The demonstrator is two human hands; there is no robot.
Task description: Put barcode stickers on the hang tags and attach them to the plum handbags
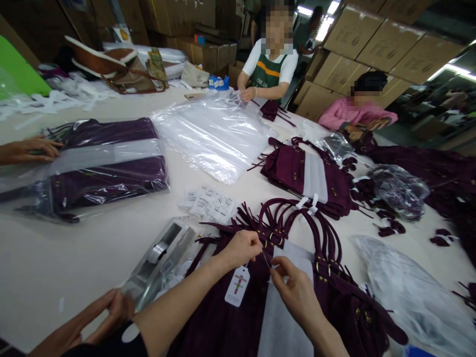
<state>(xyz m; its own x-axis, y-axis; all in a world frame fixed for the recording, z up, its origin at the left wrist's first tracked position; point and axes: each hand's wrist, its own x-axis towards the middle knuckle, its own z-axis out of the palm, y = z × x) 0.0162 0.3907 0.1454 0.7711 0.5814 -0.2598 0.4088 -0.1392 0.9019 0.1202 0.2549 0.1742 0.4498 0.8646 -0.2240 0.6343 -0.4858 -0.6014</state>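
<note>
My left hand is closed in a pinch on a thin tag string, just above a white hang tag with a coloured print. My right hand pinches the lower end of the same string between thumb and forefinger. Both hands are over a dark purple bag with a pale protective strip down its middle. Several rolled handles and brass buckles lie at the bag's top, with more purple bags to the right.
A co-worker's hand rests on a plastic-wrapped purple bag. Another hand is beside a tape dispenser. Small white packets, clear plastic bags and stacked purple bags lie on the table. Two people work opposite.
</note>
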